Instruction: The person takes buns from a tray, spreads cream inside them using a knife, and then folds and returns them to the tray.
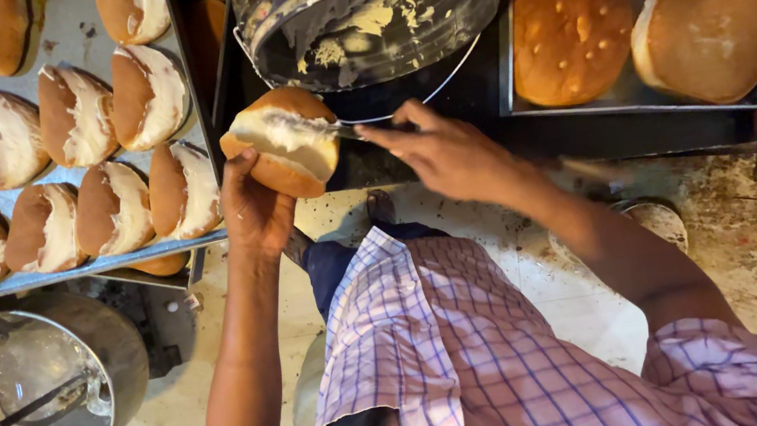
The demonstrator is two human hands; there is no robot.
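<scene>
The split bun (285, 147) is sitting just below the cream bucket (367, 12); your left hand (255, 212) is cupping it while your right hand (445, 154) is pinching the knife (325, 130), so keep spreading flat, edge to edge

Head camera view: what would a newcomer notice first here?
At the centre, the left hand holds a split bun while the right hand spreads pale cream into it with a knife. On the left, a tray carries rows of filled buns; above, a smeared cream bucket.
</scene>
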